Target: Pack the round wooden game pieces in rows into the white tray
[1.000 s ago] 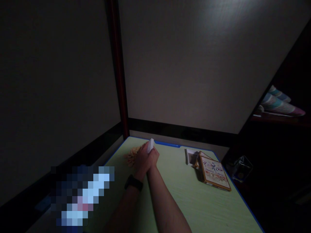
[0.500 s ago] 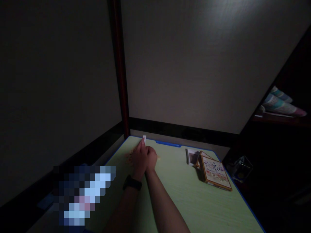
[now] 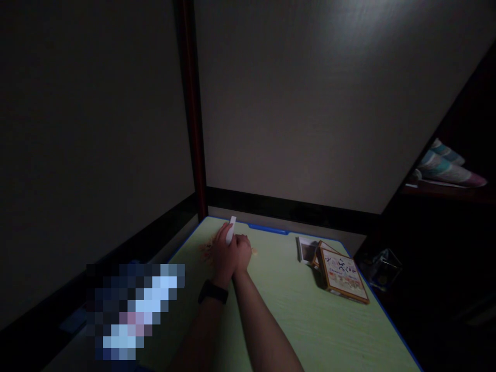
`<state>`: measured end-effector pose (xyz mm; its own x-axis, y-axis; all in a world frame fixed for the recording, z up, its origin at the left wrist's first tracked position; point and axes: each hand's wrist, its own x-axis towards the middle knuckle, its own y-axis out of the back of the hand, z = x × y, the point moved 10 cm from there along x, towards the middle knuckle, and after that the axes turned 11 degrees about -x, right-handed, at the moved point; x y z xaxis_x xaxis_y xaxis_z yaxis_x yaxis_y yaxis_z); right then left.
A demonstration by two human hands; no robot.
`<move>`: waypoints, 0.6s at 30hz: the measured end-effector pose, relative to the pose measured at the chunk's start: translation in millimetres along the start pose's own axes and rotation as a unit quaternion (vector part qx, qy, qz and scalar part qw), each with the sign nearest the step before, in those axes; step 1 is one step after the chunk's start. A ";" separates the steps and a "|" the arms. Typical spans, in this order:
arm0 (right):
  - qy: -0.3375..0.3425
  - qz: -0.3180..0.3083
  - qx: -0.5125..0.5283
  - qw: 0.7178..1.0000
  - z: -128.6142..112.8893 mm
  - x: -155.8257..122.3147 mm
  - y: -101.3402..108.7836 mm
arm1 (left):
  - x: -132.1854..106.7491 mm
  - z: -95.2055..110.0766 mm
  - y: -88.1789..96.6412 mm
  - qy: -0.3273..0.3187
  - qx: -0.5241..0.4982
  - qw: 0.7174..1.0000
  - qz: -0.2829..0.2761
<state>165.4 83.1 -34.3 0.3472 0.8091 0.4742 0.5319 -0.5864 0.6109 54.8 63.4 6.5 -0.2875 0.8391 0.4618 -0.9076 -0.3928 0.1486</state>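
White strip (image 3: 230, 235) | more exposed than before | left grip (image 3: 225, 257), right grip (image 3: 243, 252) clasped around it

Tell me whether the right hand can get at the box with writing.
Probably yes: the right hand is against the left hand, but toward the box with writing there seems to be only a small pale piece and green tabletop.
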 end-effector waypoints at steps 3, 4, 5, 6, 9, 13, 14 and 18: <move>-0.009 -0.003 -0.006 1.000 3.3 0.0 -1.8 | 1.9 -0.9 5.9 0.019 -0.008 1.000 0.006; -0.011 -0.004 -0.008 1.000 3.6 -0.2 -2.0 | 2.3 0.2 8.8 0.019 -0.010 1.000 0.013; -0.012 -0.005 -0.011 1.000 3.6 -0.5 -1.8 | 2.6 1.8 11.6 0.016 -0.011 1.000 0.019; -0.012 -0.005 -0.014 1.000 3.3 -0.9 -1.6 | 2.6 3.6 14.6 0.013 -0.012 0.999 0.027; -0.010 -0.006 -0.025 1.000 0.8 -2.3 -0.4 | 2.1 8.5 22.5 -0.002 -0.021 0.999 0.048; 0.001 -0.004 -0.039 0.999 -6.3 -4.7 1.8 | 1.8 9.2 31.7 -0.010 -0.045 0.995 0.083; 0.008 -0.003 -0.041 0.999 -8.9 -5.5 2.5 | 2.0 8.3 34.1 -0.008 -0.051 0.994 0.093; 0.045 0.006 -0.055 0.997 -19.7 -8.8 5.9 | 3.1 6.1 45.5 -0.001 -0.069 0.988 0.141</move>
<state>150.3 71.7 -22.4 0.2807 0.7975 0.5340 0.4378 -0.6015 0.6682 14.4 45.8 20.0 -0.5342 0.7027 0.4700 -0.8247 -0.5552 -0.1074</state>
